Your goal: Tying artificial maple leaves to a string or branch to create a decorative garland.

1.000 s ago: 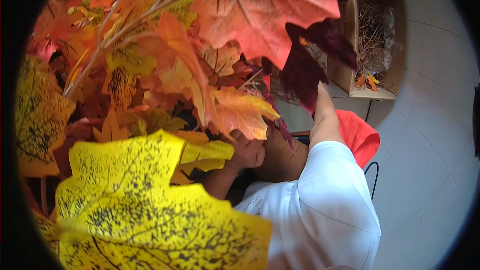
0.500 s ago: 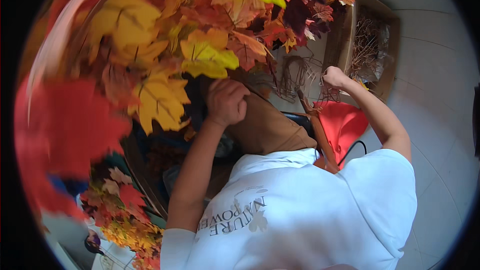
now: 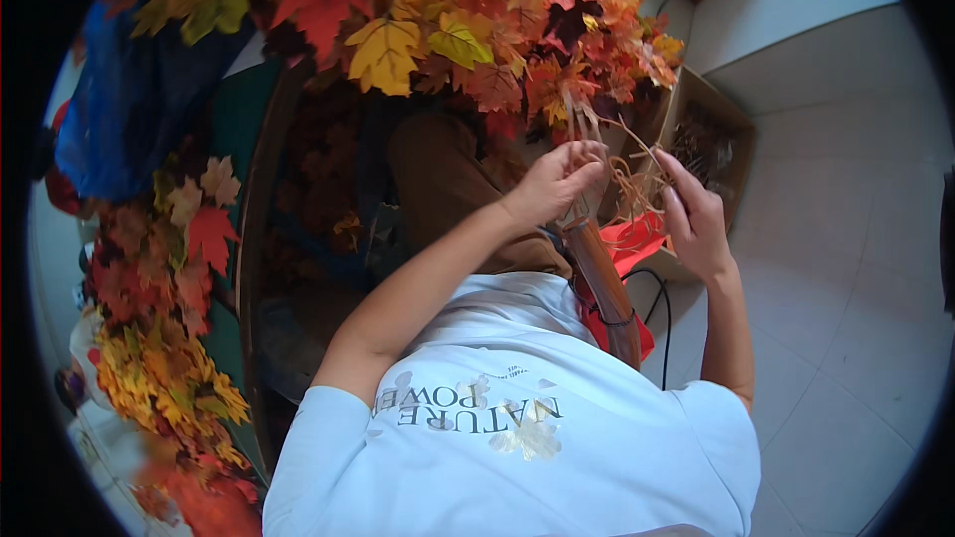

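Big spray of orange, red and yellow fabric maple leaves [image 3: 497,30] over a brown stem bundle [image 3: 602,278].
Risks shedding leaves if tugged hard. Left hand [image 3: 557,179] closed round bundle's top; right hand [image 3: 691,214] just beside, fingers half-curled about thin tan wiry twigs [image 3: 627,184] between both hands.

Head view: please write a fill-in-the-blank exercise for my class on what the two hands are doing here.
1. The left hand grips a brown ____ that bears the autumn leaves.
2. The right hand pinches thin tan ____ beside it.
3. Beyond the right hand stands an open cardboard ____ on the floor.
4. The person's shirt is ____.

Missing words: branch; strands; box; white
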{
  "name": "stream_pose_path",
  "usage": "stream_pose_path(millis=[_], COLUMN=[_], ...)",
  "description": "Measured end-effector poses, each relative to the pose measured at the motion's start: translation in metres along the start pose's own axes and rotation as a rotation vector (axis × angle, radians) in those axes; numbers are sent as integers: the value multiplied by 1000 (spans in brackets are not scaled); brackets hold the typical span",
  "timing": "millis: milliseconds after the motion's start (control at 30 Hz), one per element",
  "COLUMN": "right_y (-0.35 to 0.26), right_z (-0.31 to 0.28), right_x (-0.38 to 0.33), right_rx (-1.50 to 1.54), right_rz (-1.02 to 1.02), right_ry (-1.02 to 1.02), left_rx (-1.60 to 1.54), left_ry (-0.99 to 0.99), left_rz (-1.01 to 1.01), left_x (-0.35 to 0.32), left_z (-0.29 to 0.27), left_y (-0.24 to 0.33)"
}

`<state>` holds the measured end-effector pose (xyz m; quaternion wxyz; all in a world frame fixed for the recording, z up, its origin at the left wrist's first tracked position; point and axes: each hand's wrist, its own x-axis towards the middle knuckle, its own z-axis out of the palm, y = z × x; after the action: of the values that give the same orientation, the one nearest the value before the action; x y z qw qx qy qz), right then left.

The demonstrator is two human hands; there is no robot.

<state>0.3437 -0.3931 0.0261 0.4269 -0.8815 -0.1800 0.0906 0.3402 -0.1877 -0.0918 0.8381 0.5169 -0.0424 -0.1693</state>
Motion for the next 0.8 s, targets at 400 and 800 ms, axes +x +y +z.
stream_pose_path(millis=[400, 800], right_y=[-141, -277], right_z=[18, 106], right_x=[17, 74], right_rx=[268, 582], right_rz=[-400, -856], right_ry=[-170, -783], left_rx=[105, -71], left_ry=[580, 1769], left_rz=[443, 1311], left_x=[-242, -590], left_z=[18, 124], left_y=[184, 139])
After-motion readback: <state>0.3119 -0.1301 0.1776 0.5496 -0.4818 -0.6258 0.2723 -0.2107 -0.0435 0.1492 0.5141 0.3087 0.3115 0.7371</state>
